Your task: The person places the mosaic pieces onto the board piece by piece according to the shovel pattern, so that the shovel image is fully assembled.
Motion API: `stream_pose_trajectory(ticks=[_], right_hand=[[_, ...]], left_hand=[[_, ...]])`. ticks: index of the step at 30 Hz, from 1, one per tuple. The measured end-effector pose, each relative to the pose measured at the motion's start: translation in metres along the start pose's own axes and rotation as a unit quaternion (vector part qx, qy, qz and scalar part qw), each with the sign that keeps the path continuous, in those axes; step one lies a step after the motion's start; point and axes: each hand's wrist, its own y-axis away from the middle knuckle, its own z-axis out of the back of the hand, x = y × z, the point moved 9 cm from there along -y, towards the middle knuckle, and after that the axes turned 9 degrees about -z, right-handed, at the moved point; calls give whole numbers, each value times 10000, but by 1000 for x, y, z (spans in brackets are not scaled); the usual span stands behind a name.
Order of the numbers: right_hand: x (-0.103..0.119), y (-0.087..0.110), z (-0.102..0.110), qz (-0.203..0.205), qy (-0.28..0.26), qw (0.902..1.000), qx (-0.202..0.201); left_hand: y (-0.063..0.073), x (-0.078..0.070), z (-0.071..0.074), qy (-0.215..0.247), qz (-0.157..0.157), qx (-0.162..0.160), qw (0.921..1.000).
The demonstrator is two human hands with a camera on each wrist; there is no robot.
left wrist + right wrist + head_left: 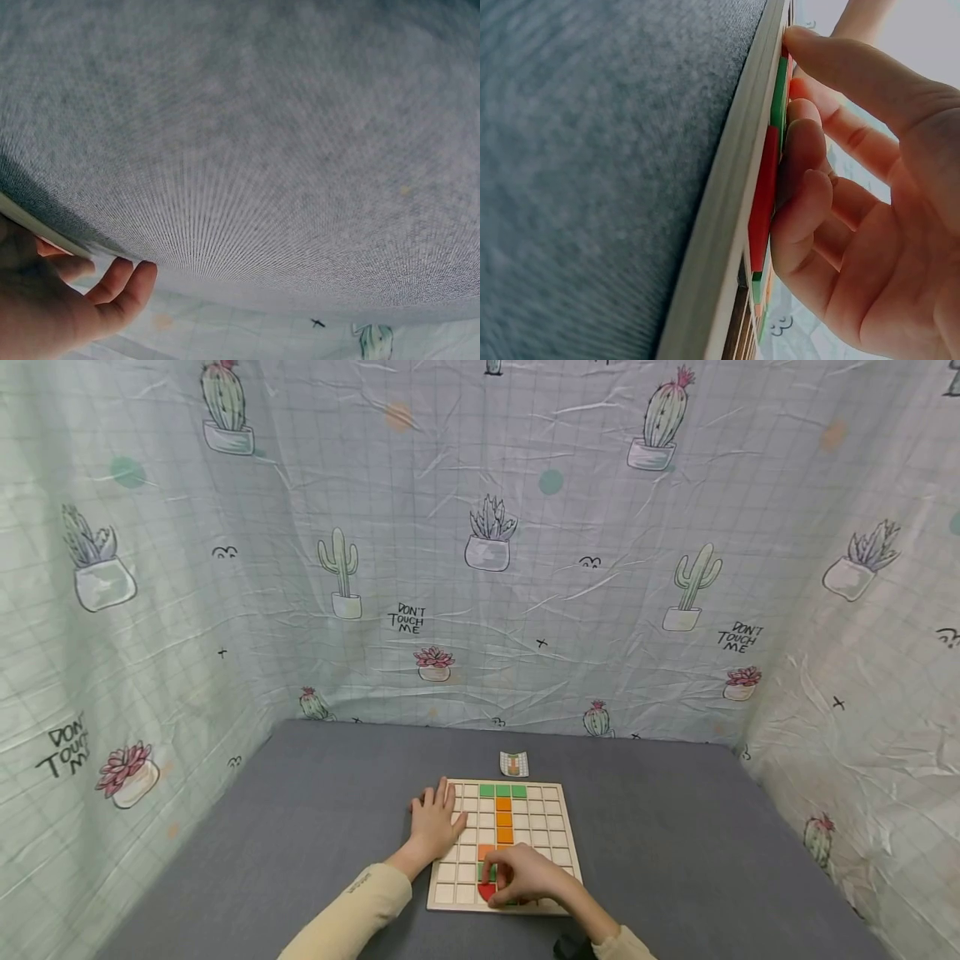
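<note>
A wooden grid board (445, 893) lies on the grey table, bearing green tiles (503, 791), a column of orange tiles (504, 819) and a lighter orange tile (486, 852). My left hand (435, 825) rests on the board's left edge with fingers spread; in the left wrist view its fingers (135, 289) stretch past the edge. Near the front edge, my right hand (525, 872) pinches a red tile (486, 891) with rounded side between thumb and index finger. Its curled other fingers hover beside another red tile (763, 199) in the right wrist view. The hand hides part of the front rows.
A small pattern card (513, 764) lies just behind the board. Something black (572, 947) shows by the right wrist at the front. Cloth with cactus prints (487, 635) hangs around the back and sides of the table (675, 843).
</note>
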Motion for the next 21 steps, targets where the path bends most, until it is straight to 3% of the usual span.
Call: stream_pose_trajectory(ticks=[2, 3, 7, 9, 10, 11, 21], right_hand=[[0, 0, 0, 39, 1, 10000, -44], [0, 1, 1, 57, 7, 10000, -71], [-1, 1, 2, 56, 26, 9998, -166], [-1, 1, 3, 60, 12, 9998, -196], [-1, 2, 4, 55, 1, 9998, -204], [-1, 2, 4, 56, 7, 9998, -213], [-2, 5, 7, -98, 76, 9997, -216]], left_hand=[[-1, 0, -2, -19, 18, 24, 10000], [-3, 3, -12, -187, -34, -166, 9997], [-5, 3, -15, -210, -48, -154, 9996], [-5, 2, -13, -201, -45, -142, 9997], [-3, 0, -2, -35, 8, 57, 10000], [-3, 0, -1, -32, 12, 87, 10000], [-1, 1, -1, -13, 3, 55, 10000]])
